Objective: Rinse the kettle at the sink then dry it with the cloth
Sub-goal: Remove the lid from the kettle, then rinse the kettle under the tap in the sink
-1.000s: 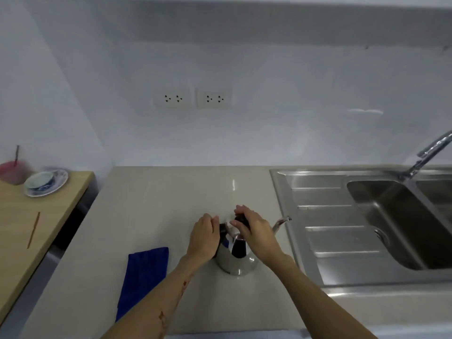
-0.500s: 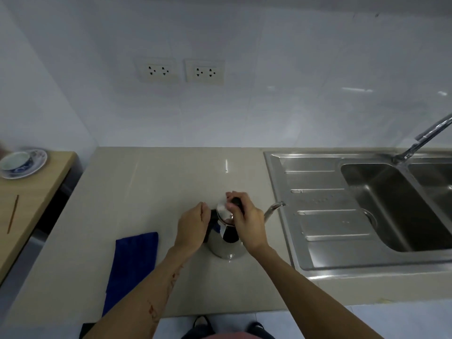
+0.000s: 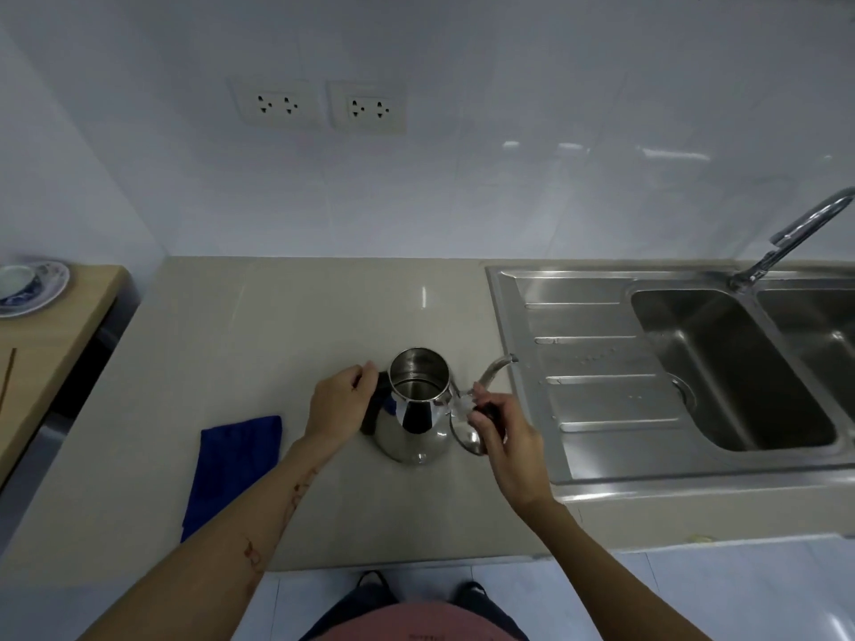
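Observation:
A shiny steel kettle (image 3: 415,421) stands upright on the beige counter, its mouth uncovered and its thin spout pointing right toward the sink. My left hand (image 3: 341,402) grips the kettle's black handle on its left side. My right hand (image 3: 502,430) holds the kettle lid (image 3: 465,427) by its black knob, just right of the kettle body and low over the counter. A folded blue cloth (image 3: 233,462) lies flat on the counter to the left of my left forearm.
The steel sink (image 3: 735,367) with a ribbed drainboard (image 3: 597,377) fills the right side, and its faucet (image 3: 796,235) rises at the back right. A wooden table (image 3: 41,358) at the left carries a blue-and-white saucer with a cup (image 3: 27,284). Two wall sockets (image 3: 319,106) sit above the counter.
My right hand has lifted the lid off the kettle and carried it to the right, exposing the mouth. My left hand stays on the handle. The camera has tilted downward.

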A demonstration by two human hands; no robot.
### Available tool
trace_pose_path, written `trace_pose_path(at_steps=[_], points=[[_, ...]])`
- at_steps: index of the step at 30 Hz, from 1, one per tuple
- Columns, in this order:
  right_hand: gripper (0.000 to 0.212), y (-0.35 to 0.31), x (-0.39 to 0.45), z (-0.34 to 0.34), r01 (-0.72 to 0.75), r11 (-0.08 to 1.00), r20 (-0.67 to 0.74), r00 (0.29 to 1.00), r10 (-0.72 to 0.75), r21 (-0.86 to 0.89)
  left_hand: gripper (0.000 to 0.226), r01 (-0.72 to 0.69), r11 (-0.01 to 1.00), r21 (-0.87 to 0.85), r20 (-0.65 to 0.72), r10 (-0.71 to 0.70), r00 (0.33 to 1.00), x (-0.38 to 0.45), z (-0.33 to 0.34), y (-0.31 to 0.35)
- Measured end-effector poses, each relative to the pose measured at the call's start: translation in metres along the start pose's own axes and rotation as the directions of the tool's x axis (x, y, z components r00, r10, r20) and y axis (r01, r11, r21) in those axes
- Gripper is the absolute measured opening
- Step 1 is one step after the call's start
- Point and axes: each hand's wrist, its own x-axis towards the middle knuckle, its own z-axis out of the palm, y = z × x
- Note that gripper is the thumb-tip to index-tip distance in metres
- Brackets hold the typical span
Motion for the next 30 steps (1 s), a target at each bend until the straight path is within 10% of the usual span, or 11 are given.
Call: trace_pose_path(at_steps=[14, 19, 30], points=[[0.049, 0.078, -0.019, 0.022, -0.235, 0.921, 0.216, 0.926, 0.31, -0.312, 0.056, 0.114, 0.991, -0.065, 0.197, -0.099, 0.975, 0.007, -0.018, 0.004], [0.045, 0.065, -0.005, -0.003, -0.199, 0.94, 0.076, 0.971, 0.228, -0.276, 0.059, 0.132, 0.989, -0.062, 0.355, -0.101, 0.93, 0.016, -0.023, 0.018], [0.026, 0.082, 0.051, -0.147, -0.171, 0.957, -0.211, 0.97, 0.122, -0.233, 0.062, 0.012, 1.0, 0.016, 0.098, -0.014, 0.995, 0.035, 0.056, 0.148]])
